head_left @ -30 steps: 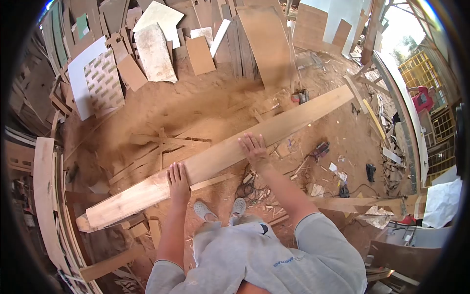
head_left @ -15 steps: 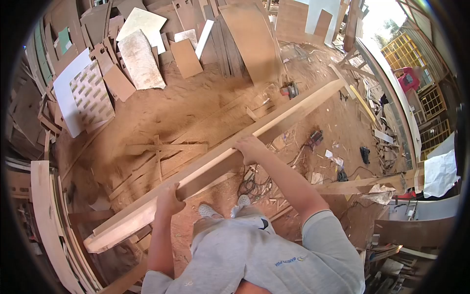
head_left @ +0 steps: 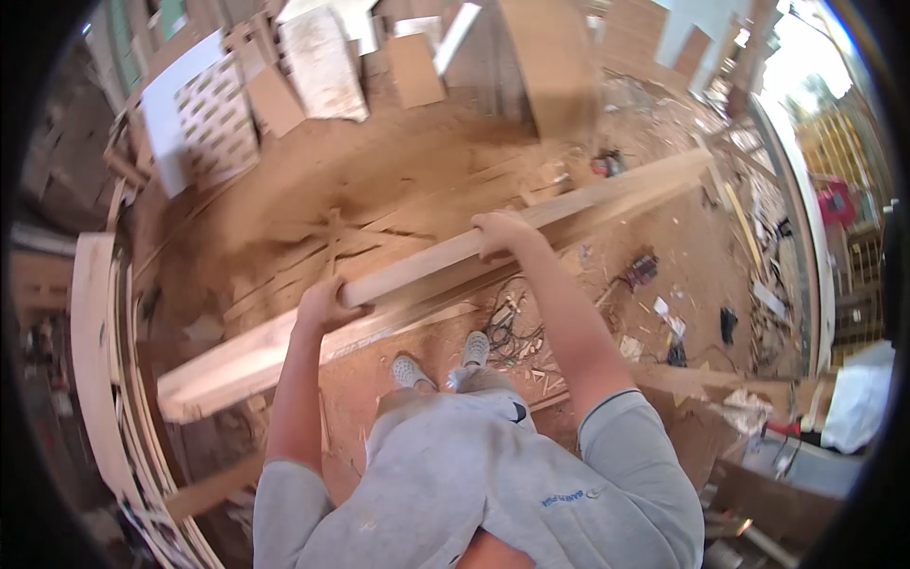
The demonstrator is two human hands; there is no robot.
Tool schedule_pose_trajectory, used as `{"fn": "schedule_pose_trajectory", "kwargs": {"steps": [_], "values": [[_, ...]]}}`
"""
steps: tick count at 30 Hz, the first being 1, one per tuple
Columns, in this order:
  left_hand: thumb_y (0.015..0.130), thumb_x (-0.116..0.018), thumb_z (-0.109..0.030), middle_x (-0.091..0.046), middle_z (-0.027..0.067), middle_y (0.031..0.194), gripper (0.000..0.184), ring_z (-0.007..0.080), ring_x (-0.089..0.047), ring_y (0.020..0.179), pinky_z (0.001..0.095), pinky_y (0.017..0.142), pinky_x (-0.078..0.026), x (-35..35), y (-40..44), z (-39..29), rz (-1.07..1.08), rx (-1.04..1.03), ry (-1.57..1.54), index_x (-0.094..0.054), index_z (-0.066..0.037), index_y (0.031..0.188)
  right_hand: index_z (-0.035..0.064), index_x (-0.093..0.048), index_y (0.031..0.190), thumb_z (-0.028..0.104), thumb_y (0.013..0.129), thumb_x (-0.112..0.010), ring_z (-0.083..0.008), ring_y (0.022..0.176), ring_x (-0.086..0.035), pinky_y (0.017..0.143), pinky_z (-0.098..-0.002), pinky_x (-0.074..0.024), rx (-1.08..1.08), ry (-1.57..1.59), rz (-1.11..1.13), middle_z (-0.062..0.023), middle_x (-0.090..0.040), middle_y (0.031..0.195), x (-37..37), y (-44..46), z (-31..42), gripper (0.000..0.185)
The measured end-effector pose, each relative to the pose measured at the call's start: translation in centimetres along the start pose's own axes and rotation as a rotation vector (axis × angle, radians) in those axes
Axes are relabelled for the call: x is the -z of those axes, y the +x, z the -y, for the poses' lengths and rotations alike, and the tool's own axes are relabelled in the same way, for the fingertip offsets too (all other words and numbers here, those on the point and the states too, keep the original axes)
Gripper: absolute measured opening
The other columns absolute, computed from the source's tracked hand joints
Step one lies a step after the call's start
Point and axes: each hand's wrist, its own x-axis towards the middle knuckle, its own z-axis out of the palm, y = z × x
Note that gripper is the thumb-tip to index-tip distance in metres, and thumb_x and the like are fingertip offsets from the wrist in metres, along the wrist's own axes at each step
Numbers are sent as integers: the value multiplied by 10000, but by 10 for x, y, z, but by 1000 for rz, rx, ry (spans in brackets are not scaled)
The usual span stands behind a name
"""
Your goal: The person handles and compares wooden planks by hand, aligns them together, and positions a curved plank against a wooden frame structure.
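A long, pale wooden beam (head_left: 412, 275) runs diagonally in front of me, from the lower left to the upper right. My left hand (head_left: 329, 306) is closed around its upper edge, left of the middle. Farther right, my right hand (head_left: 500, 235) grips the same edge with the fingers curled over the far side. The fingertips of both hands are partly hidden behind the wood. Below the beam, my two light, perforated shoes stand on the dusty floor (head_left: 365, 417).
Power tools lie on the floor beyond the beam (head_left: 609, 163) and to its right (head_left: 640, 272), near a tangled cable (head_left: 509, 313). Boards (head_left: 414, 71) lean along the back. Long planks (head_left: 92, 351) are stacked at left. Wood scraps litter the ground.
The beam has rolled in my hands, its top edge tipping, and it lies at a flatter angle in view. My hands keep their hold. The surroundings have shifted as my head moved.
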Motion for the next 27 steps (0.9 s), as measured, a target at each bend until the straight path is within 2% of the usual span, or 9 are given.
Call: {"fn": "schedule_pose_trajectory", "kwargs": {"steps": [2,5,8,9,12,16,21,24,27], "values": [[694,-922,-632,-739,218,1276,858,381,-678,1225,492,1055,-522,-2,-9,-10,-125,29,42,-693,-27,1257,144,-732,1232,392,595,-942,-366,1169,-726,1043,-490,-541,53,61,35,-136,-792,1201,-1,12,-9,715],[769,-933,-470,-580,219,1525,874,395,-513,1446,527,1235,-389,-34,-30,-15,-496,-33,78,-568,-47,1442,125,-735,1203,415,586,-953,-392,1158,-722,1015,-486,-558,91,81,14,-154,-787,1192,14,-1,0,715],[815,-890,-252,-436,223,1651,879,414,-391,1558,569,1329,-256,-82,-62,-16,-645,-98,65,-472,-71,1567,97,-743,1151,430,583,-960,-388,1137,-724,991,-476,-559,131,98,-59,-170,-786,1153,11,6,-10,694],[837,-856,-180,-372,238,1690,886,430,-347,1588,574,1338,-253,-85,-83,-34,-591,-62,0,-431,-88,1608,88,-745,1131,434,582,-962,-387,1127,-725,982,-477,-558,156,115,-84,-176,-785,1139,7,13,-12,684],[873,-818,-203,-416,241,1668,702,434,-401,1552,565,1294,-346,-137,-134,-49,-587,-29,18,-551,-96,1514,65,-746,1092,434,580,-964,-394,1087,-724,947,-474,-552,192,104,8,-190,-778,1104,13,27,-13,668],[896,-787,-222,-513,196,1607,483,421,-487,1474,532,1228,-417,-189,-172,-58,-416,108,-212,-664,-90,1345,56,-751,1066,430,570,-972,-390,1054,-716,917,-467,-547,226,101,-7,-186,-767,1090,11,32,-16,660],[915,-763,-228,-591,154,1532,395,390,-543,1420,508,1174,-464,-180,-166,-80,-403,190,-340,-698,-90,1278,83,-763,1129,472,568,-971,-369,1116,-716,963,-448,-550,190,48,57,-150,-775,1152,19,30,-7,714],[926,-749,-231,-586,165,1530,390,379,-550,1416,497,1171,-474,-171,-146,-82,-458,115,-310,-695,-83,1283,68,-760,1079,465,566,-978,-378,1075,-720,931,-453,-550,212,54,20,-166,-775,1111,14,32,-9,685],[935,-760,-235,-582,143,1539,344,374,-564,1400,484,1154,-495,-147,-131,-89,-514,70,-279,-706,-99,1246,34,-702,948,445,539,-997,-354,948,-682,835,-439,-522,222,80,16,-168,-723,981,9,40,-14,651]]}}
